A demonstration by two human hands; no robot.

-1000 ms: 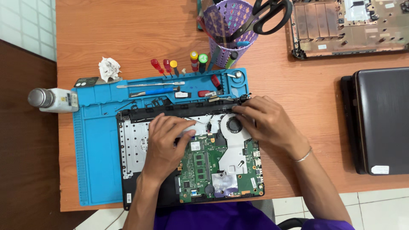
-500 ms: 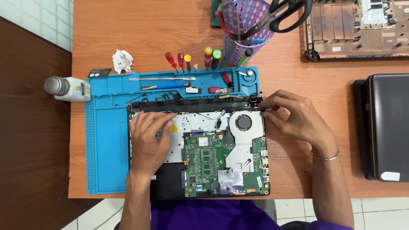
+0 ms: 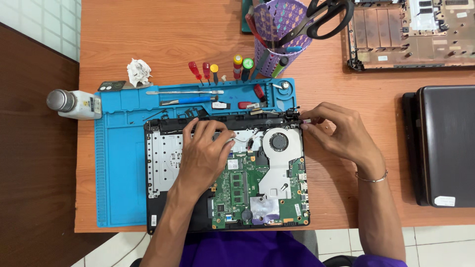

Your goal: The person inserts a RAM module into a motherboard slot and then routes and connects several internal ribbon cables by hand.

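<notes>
Right hand shifted outward, pinching opened laptop hinge corner, left hand pressing flat.

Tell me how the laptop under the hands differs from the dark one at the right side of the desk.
The opened laptop lies on the blue mat with its green board and fan bare; the closed laptop rests on bare wood, its dark cover whole. Left hand presses on the opened one, right hand pinches its corner; nothing touches the closed one. Both lie flat.
</notes>
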